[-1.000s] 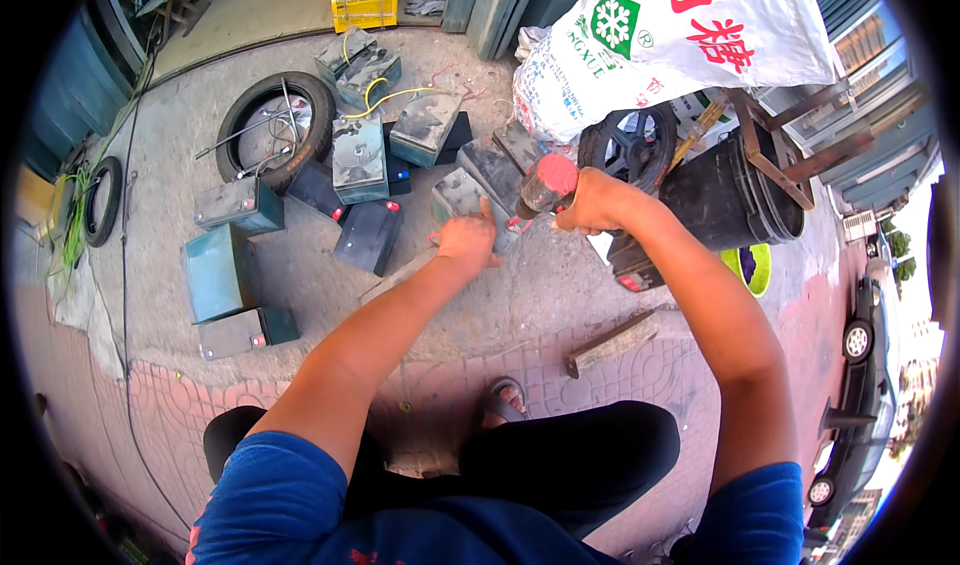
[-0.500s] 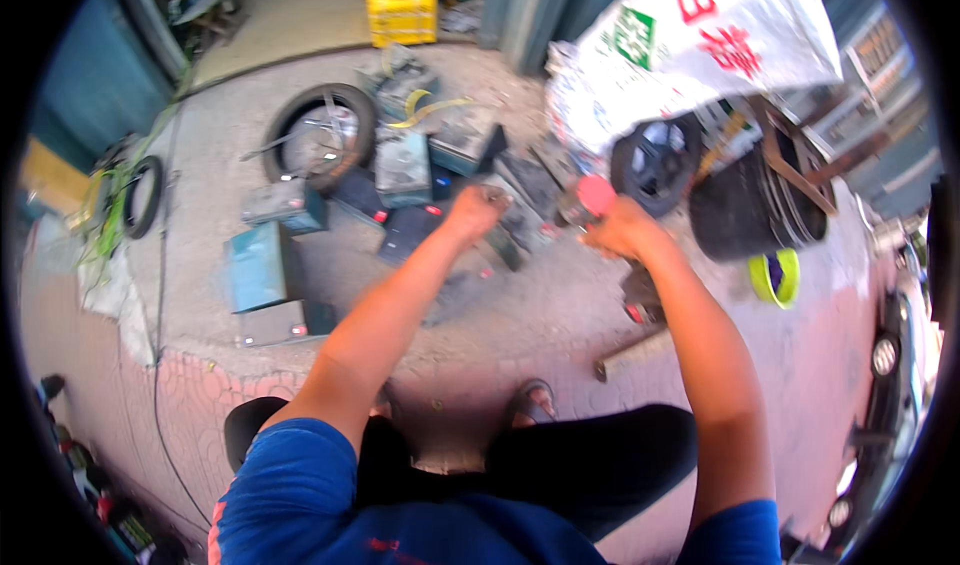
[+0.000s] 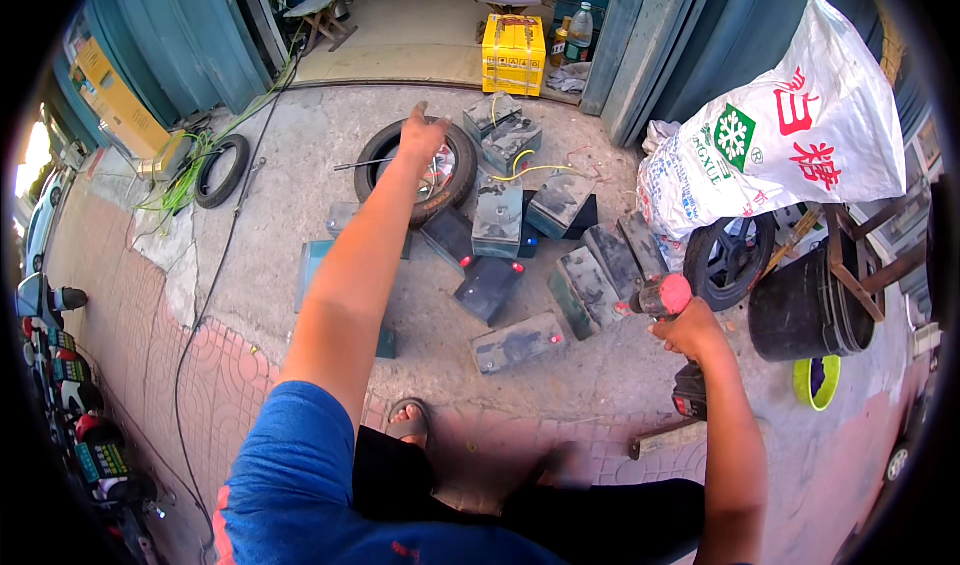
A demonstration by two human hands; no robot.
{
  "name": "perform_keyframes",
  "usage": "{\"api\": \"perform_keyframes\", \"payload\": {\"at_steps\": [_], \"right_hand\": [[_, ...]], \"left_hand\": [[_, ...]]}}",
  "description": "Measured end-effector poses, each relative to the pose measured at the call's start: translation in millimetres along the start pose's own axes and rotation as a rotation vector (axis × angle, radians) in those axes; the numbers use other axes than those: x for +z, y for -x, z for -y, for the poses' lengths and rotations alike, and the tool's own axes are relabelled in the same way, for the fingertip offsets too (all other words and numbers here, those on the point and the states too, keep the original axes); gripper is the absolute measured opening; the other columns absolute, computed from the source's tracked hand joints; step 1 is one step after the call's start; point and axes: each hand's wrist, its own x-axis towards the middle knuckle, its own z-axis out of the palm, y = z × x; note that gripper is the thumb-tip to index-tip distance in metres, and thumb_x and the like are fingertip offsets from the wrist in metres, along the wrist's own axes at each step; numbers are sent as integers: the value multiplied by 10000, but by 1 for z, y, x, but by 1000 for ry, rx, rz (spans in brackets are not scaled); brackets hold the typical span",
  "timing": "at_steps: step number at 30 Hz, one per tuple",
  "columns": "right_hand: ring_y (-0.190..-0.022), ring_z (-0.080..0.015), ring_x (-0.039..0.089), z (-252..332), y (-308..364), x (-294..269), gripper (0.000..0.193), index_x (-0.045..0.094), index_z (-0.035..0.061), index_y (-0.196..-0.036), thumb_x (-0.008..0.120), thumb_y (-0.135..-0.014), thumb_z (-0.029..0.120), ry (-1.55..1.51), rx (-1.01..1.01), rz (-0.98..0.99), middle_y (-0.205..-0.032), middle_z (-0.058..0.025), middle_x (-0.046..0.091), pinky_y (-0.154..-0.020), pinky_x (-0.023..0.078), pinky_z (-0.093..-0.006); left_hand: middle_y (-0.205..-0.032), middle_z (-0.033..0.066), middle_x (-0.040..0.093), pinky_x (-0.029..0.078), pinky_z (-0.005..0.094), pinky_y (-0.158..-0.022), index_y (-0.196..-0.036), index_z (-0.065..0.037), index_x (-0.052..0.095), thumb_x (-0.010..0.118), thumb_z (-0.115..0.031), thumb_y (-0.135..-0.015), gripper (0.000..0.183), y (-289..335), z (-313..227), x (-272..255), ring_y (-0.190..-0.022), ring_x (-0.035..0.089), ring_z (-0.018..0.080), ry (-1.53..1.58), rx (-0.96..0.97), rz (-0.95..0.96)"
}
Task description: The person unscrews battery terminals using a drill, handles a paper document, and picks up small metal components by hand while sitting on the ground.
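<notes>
My right hand (image 3: 692, 331) is closed round the grip of a cordless drill (image 3: 664, 295), which has a red rear end and a dark battery pack at its base. The drill's front points left, close to several dusty lead-acid batteries (image 3: 518, 343) lying on the concrete. My left hand (image 3: 422, 137) is stretched far forward, over the rim of a tire (image 3: 458, 193). Its fingers look apart, with nothing visible in them. Metal tools and small items lie inside the tire ring, partly hidden by my left arm.
A white woven sack (image 3: 745, 150) leans at the right, above a black wheel (image 3: 728, 270). Near it stand a black bucket (image 3: 800, 310) and a lime-green bowl (image 3: 818, 383). A wooden block (image 3: 668, 438) lies near my feet. A yellow box (image 3: 513, 57) sits at the doorway.
My left hand has moved from among the batteries forward and left to the tire. My right hand still holds the drill. The view has shifted, showing more of the doorway.
</notes>
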Motion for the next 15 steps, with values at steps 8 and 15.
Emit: {"api": "perform_keyframes", "payload": {"at_steps": [8,15], "right_hand": [[-633,-217,716,-23,6,-9,290,719,7,-990,860,-796,170,23,-149,-88,-790,-127,734,-641,570,-383],[-621,-208,697,-34,-3,1,353,687,-18,-1050,866,-819,181,94,-107,-85,-814,-99,730,-619,559,-373]], "left_hand": [[-1381,318,550,474,501,-1106,-1418,34,533,785,-374,-868,729,186,-39,107,-1282,562,475,-461,597,418],[-1427,272,539,450,475,-1117,-1446,88,491,833,-457,-811,904,353,-33,93,-1350,524,423,-801,729,1063]]}}
